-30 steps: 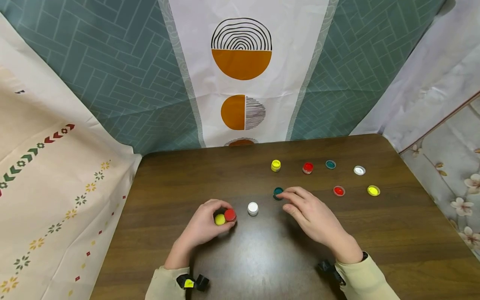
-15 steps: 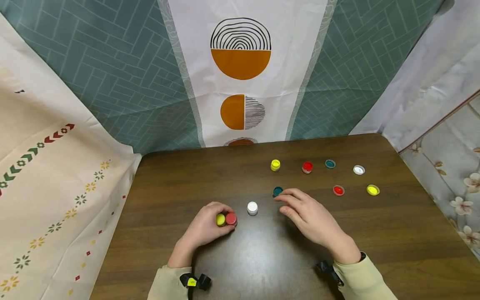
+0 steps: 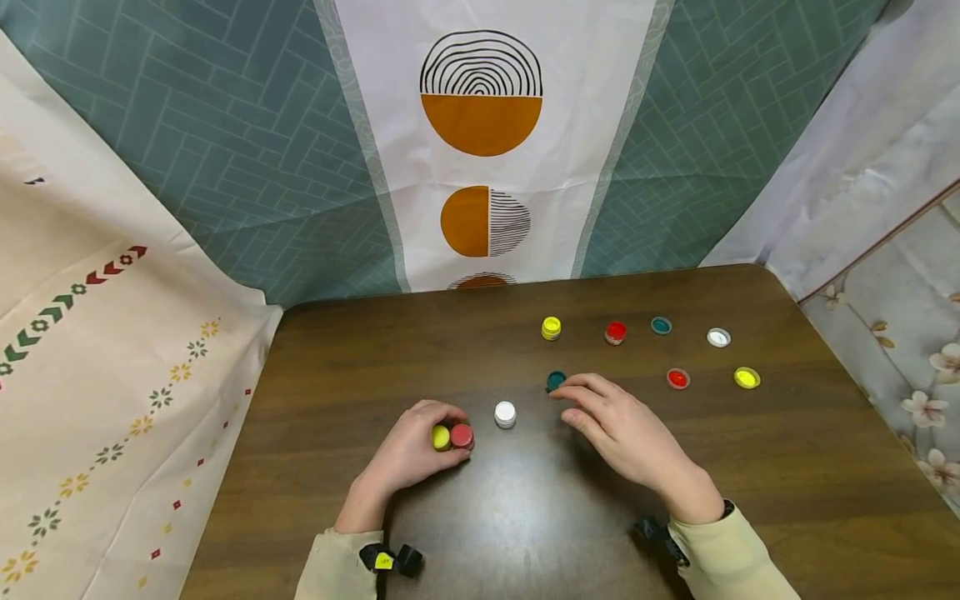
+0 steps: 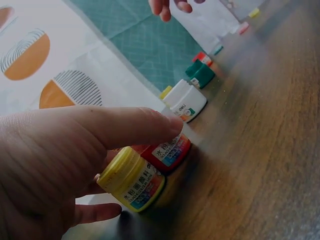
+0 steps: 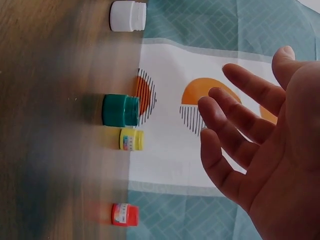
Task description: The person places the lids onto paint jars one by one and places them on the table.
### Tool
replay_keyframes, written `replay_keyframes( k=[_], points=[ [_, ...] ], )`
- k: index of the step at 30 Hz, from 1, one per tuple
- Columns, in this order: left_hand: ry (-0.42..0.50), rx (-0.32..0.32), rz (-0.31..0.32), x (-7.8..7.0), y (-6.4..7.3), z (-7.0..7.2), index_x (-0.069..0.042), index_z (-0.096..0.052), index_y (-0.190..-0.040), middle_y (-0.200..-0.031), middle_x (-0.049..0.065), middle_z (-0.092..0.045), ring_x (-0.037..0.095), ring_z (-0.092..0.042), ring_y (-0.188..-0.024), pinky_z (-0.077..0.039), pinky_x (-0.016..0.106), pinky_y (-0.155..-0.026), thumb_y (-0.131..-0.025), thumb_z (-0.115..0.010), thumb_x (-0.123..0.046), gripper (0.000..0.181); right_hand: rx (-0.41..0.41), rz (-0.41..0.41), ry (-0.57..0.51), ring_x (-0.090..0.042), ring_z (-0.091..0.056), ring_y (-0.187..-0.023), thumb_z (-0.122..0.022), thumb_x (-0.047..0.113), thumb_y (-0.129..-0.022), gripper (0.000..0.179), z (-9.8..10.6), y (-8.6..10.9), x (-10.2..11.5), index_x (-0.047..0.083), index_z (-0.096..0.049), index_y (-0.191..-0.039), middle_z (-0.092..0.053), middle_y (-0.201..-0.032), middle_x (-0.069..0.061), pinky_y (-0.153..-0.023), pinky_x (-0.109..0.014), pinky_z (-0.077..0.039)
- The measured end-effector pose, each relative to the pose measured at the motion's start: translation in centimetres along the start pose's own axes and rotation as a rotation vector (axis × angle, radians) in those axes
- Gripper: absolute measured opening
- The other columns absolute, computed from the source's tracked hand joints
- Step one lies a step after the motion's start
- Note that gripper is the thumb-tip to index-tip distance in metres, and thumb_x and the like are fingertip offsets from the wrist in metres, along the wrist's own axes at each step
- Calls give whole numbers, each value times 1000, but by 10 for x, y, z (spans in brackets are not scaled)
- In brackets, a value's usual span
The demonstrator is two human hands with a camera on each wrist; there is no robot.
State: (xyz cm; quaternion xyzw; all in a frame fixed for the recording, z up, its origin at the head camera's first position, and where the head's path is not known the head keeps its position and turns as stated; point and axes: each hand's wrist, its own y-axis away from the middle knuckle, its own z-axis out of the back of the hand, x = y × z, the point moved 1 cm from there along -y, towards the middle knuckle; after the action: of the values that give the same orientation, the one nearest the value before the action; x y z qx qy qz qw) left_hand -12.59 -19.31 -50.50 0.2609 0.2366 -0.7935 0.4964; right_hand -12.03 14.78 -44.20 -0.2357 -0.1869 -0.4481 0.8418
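My left hand (image 3: 411,446) curls round a red paint jar (image 3: 462,437), thumb on its near side and fingers behind. Within the same grasp, a yellow paint jar (image 4: 132,180) stands beside the red one, close to the palm; both rest on the table. A white paint jar (image 3: 506,415) stands just right of that hand. Over the table, my right hand (image 3: 622,433) hovers with fingers loosely bent and nothing held. Its fingertips are nearest a dark green paint jar (image 5: 120,110), with a gap between them in the right wrist view.
Farther back stand another yellow jar (image 3: 551,328) and another red jar (image 3: 615,333). Round lids lie to the right: green (image 3: 661,326), white (image 3: 718,337), red (image 3: 678,378) and yellow (image 3: 747,378). A patterned cloth (image 3: 300,167) hangs behind the brown table (image 3: 360,350).
One second ago the red jar sat slightly differently in the left hand; it has settled beside the yellow jar. The right hand shifted slightly left, then stayed nearly still.
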Motion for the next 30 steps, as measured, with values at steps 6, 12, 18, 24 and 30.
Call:
replay_keyframes(
  k=[6,12,18,24,30],
  points=[
    [16,6,24,-1,-1,1,-18,-76,-124,-119,-10,-71,14,-63,-114,-55,42,-98,-80,-97,-28,49,-1,-3,1,-21,-64,-126,-63,33,-110,30,0,1,-2,22,-71,-136,-60,-142,2,-102,-49,-54],
    [42,-1,2,-10,-8,3,-12,-74,-132,-125,-4,-73,16,-62,-116,-53,44,-101,-82,-96,-29,57,9,-17,-2,-20,-65,-125,-63,33,-110,30,-1,3,-3,21,-72,-136,-62,-140,3,-103,-49,-54],
    [39,-7,-40,-23,-17,2,-9,-73,-133,-124,-2,-73,19,-61,-122,-51,45,-104,-82,-96,-29,59,9,-25,-7,-18,-65,-124,-63,34,-110,30,-1,5,-4,22,-72,-136,-62,-140,4,-103,-49,-54],
    [62,17,-32,-31,-24,-3,-10,-72,-136,-128,1,-72,20,-59,-124,-50,46,-105,-84,-95,-30,60,19,-40,-12,-18,-65,-124,-60,37,-111,31,-2,7,-5,23,-71,-137,-61,-140,6,-102,-49,-54],
    [36,12,-49,-34,-31,-8,-11,-72,-135,-128,-1,-72,20,-59,-124,-50,45,-105,-84,-95,-29,59,16,-55,-15,-18,-65,-124,-61,36,-111,31,-1,9,-8,24,-71,-137,-62,-140,6,-102,-49,-54]
  ],
)
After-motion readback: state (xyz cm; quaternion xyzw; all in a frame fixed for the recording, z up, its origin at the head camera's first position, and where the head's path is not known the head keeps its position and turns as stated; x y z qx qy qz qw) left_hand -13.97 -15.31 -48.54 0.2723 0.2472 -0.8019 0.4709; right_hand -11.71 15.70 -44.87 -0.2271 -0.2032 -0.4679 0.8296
